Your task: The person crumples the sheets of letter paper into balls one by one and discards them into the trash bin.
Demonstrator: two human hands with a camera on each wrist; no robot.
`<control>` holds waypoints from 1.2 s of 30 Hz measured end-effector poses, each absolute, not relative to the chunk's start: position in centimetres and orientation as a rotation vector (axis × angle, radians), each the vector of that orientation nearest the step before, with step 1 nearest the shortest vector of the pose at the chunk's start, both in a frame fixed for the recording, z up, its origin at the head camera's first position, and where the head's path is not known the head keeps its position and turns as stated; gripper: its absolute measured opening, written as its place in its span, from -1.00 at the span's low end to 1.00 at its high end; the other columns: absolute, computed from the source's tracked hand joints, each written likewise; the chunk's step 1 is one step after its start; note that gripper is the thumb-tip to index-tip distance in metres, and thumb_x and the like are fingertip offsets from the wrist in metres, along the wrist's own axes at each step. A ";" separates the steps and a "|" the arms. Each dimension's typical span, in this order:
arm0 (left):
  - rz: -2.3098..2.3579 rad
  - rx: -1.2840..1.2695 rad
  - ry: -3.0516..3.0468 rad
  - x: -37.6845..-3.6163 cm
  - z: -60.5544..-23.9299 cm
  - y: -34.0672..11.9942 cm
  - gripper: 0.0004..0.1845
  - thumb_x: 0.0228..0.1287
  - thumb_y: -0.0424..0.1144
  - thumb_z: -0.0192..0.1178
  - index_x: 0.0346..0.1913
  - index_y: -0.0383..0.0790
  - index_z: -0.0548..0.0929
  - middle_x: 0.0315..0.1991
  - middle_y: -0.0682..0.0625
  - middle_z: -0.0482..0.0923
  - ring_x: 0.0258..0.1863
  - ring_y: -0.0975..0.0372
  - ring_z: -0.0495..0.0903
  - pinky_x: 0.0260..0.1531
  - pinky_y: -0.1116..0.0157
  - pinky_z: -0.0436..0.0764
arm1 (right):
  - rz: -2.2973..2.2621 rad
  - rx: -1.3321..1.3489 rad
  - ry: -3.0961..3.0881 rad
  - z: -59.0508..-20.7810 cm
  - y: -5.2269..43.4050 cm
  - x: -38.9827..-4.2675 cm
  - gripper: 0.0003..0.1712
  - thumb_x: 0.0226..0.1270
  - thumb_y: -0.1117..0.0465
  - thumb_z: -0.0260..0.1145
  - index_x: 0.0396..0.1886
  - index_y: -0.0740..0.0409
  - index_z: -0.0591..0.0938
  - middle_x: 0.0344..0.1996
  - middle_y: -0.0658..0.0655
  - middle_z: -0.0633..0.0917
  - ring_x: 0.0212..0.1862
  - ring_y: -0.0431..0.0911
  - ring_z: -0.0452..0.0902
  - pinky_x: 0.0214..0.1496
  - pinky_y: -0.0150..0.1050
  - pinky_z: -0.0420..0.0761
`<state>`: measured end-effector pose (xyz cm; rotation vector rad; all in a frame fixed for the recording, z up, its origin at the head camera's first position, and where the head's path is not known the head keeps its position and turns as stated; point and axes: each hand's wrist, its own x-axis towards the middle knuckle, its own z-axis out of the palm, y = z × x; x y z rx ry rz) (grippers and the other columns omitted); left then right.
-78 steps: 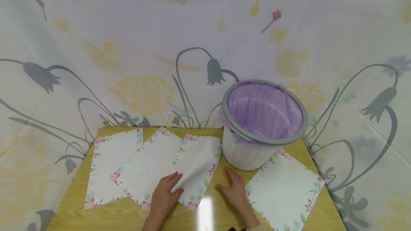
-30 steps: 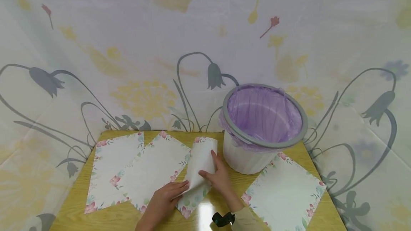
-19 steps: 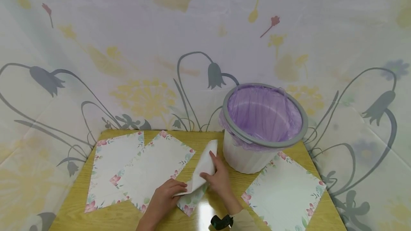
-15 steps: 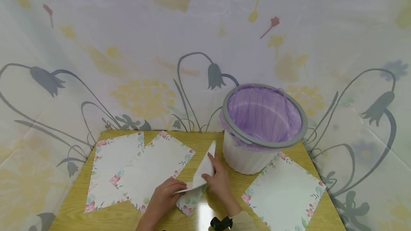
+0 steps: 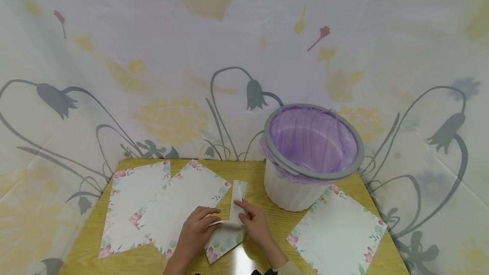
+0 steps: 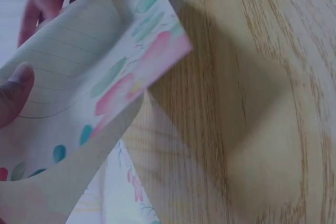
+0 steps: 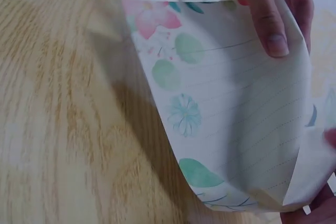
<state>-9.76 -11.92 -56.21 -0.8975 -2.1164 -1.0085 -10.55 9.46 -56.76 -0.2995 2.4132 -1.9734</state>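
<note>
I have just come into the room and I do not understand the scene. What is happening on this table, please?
A person is folding a sheet of flower-bordered paper on the wooden table. The left hand and the right hand both grip it with their fingers; one part stands up, the lower corner lies on the table. Two similar sheets lie flat to the left, overlapping, and another sheet lies to the right. Behind stands a white bin with a purple liner; nothing shows inside it.

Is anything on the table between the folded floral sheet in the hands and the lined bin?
Nothing visible. The folded floral-bordered paper sheet, held by the left hand and right hand, has only bare wooden table between it and the white purple-lined bin.
</note>
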 end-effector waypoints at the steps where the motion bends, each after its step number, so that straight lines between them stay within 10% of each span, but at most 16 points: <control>1: -1.009 -0.889 -2.118 -9.7 -56.2 -11.9 -0.69 -0.26 -0.45 0.58 -0.36 -0.13 0.75 -0.16 -0.07 0.70 -0.17 0.10 0.63 -0.09 0.35 0.60 | -1.967 -0.320 2.398 -56.7 9.5 -10.5 -0.61 0.35 0.41 0.31 0.17 0.23 0.66 0.28 0.34 0.51 0.37 0.21 0.33 0.38 -0.19 0.32; 10: -1.048 -0.821 -2.164 -9.5 -56.4 -11.5 -0.74 -0.16 -0.44 0.55 -0.33 -0.15 0.77 -0.03 -0.05 0.67 -0.03 0.09 0.58 0.15 0.53 0.41 | -1.806 -0.507 2.505 -56.8 9.6 -9.7 -0.42 0.07 0.20 0.58 0.14 0.17 0.69 0.21 0.31 0.58 0.27 0.19 0.47 0.32 -0.14 0.43; 22: -1.073 -0.746 -2.179 -9.6 -56.3 -10.8 -0.71 -0.11 -0.40 0.55 -0.25 -0.11 0.77 0.05 -0.08 0.62 0.04 0.07 0.53 0.19 0.56 0.34 | -1.949 -0.629 2.518 -56.1 8.8 -8.9 -0.69 0.13 0.49 0.44 -0.10 0.27 0.78 -0.03 0.20 0.74 0.11 0.07 0.61 0.16 -0.25 0.56; 30: -1.124 -0.728 -2.245 -9.6 -56.2 -11.0 -0.17 -0.11 -0.36 0.58 0.33 -0.29 0.47 0.32 -0.11 0.44 0.24 0.06 0.44 0.24 0.55 0.30 | -1.855 -0.741 2.554 -55.8 9.3 -9.4 -0.67 0.14 0.53 0.38 -0.11 0.23 0.79 -0.01 0.20 0.73 0.05 0.05 0.65 0.03 -0.25 0.64; 36: -1.121 -0.773 -2.261 -9.6 -55.9 -10.8 -0.12 -0.10 -0.40 0.57 0.38 -0.31 0.43 0.30 -0.14 0.43 0.19 0.06 0.49 0.06 0.41 0.55 | -1.851 -0.732 2.536 -55.7 9.5 -9.5 -0.71 0.13 0.55 0.38 -0.18 0.23 0.80 -0.06 0.18 0.75 0.02 0.02 0.66 0.02 -0.24 0.65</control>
